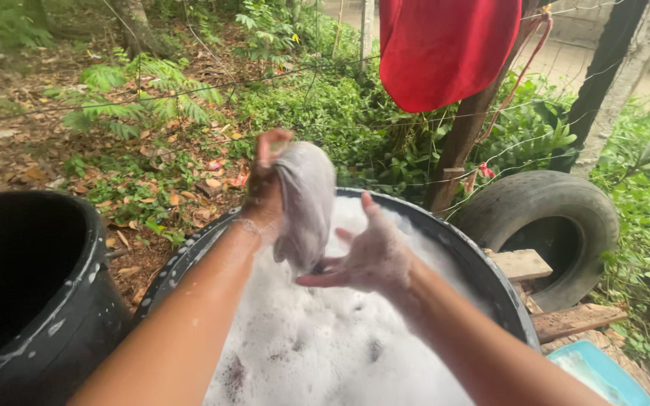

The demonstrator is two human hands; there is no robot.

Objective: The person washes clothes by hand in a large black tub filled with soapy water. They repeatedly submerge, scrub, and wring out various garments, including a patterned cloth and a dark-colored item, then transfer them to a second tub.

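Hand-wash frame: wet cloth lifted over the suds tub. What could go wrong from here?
1. The left hand pinches only the top of the soapy grey cloth; it could slip, likely back into the tub.
2. The right hand is open, barely supporting it.
3. Drips or suds could splash over the rim.

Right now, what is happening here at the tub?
A person washes by hand outdoors. The left hand lifts a wet grey cloth above a black tub full of white suds. The right hand, soapy and open, is just under the cloth. A second black tub stands to the left.
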